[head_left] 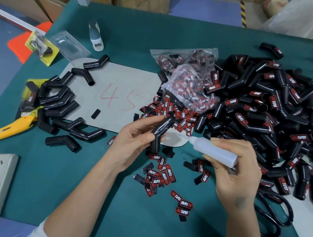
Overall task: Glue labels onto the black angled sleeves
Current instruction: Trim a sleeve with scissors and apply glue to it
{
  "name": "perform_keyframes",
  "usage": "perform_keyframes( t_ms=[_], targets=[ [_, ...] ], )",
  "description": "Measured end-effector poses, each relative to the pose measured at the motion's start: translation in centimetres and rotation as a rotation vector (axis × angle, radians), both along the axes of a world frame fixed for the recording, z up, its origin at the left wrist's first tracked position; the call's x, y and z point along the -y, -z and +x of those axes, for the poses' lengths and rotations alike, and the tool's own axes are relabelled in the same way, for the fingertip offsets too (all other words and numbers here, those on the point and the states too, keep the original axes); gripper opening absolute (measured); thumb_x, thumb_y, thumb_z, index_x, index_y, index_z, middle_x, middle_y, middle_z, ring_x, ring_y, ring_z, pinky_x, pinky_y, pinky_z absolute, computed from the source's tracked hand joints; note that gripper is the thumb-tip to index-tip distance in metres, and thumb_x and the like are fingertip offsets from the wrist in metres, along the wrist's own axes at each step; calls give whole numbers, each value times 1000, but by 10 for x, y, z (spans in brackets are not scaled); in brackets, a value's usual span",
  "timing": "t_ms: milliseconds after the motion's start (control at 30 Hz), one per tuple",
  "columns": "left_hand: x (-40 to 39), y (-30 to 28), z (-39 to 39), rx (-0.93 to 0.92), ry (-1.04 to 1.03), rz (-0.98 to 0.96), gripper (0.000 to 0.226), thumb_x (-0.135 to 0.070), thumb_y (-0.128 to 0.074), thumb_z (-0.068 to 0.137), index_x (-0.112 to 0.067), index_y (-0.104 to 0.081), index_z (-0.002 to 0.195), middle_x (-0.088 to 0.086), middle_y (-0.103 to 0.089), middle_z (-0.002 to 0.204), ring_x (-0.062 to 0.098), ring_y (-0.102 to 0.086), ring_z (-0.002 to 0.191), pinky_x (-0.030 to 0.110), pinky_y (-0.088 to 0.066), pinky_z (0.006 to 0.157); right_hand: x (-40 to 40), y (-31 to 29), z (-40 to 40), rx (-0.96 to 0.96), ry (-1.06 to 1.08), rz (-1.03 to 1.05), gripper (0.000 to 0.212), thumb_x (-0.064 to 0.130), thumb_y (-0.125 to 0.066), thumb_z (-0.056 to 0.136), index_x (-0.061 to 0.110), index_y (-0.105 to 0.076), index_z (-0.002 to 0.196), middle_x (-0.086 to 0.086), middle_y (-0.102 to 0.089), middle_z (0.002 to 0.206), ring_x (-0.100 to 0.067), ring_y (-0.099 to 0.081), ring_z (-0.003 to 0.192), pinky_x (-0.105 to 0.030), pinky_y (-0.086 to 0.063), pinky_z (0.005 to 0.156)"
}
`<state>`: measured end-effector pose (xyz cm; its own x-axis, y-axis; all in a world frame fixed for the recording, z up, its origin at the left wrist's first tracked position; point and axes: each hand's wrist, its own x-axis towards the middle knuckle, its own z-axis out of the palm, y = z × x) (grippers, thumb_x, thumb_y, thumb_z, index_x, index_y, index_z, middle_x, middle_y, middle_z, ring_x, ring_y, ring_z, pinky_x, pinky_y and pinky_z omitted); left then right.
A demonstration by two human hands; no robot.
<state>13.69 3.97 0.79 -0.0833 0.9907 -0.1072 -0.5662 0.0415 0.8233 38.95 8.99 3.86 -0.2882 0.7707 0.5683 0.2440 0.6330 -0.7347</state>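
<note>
- Black angled sleeve (160, 133): you're holding it raised above the green table (84, 189), left hand (136, 142) pinching it between thumb and fingers.
- Right hand (234, 169) is gripping the glue bottle (214, 150), nozzle pointing at the sleeve.
- Loose labels (160, 176) are lying just below; labelled sleeves pile (277, 118) is sitting to the right.

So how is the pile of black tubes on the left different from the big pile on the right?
The left pile is small, and its tubes are plain black. The right pile is much bigger, and many of its tubes carry red, white and black labels. The left pile lies partly on the grey sheet; the right pile spreads toward the scissors. Both hold the same bent black tubes on the green table.
</note>
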Motion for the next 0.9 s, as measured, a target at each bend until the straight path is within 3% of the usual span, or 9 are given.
perform_keyframes(
  t_ms=[133,300,500,700,900],
  targets=[
    [0,0,1,1,4,3,56,-31,-91,79,-19,-74,131,7,-72,130,22,-73,110,30,-58,95,-1,-2,0,-39,11,16,34,14,-73,92,28,-61,121,6,-65,115,-8,-61,110,-19,-45,91],
    [0,2,-1,-4,0,2,56,-32,-90,80,-19,-73,132,8,-72,131,23,-73,109,30,-58,95,-1,1,1,-3,-9,15,39,-1,-76,86,20,-64,117,4,-66,111,-10,-63,108,-23,-49,89],
    [-1,5,0,15,3,2,56,-32,-89,82,-18,-73,133,8,-72,130,22,-74,108,29,-58,94,-2,-1,0,-47,14,26,34,12,-73,92,26,-61,121,8,-65,112,-11,-62,109,-23,-47,91],
    [-1,7,-1,37,2,9,57,-31,-87,84,-13,-70,135,11,-71,132,23,-74,109,30,-58,95,-2,2,1,11,-8,11,37,0,-75,87,18,-64,116,10,-66,113,-12,-63,108,-27,-50,89],
    [-1,9,-1,41,16,11,55,-30,-86,86,-15,-70,136,11,-71,133,24,-74,110,30,-58,95,-2,-2,0,-37,23,24,28,15,-73,94,21,-63,120,10,-64,113,-10,-63,109,-23,-48,90]
  ],
)
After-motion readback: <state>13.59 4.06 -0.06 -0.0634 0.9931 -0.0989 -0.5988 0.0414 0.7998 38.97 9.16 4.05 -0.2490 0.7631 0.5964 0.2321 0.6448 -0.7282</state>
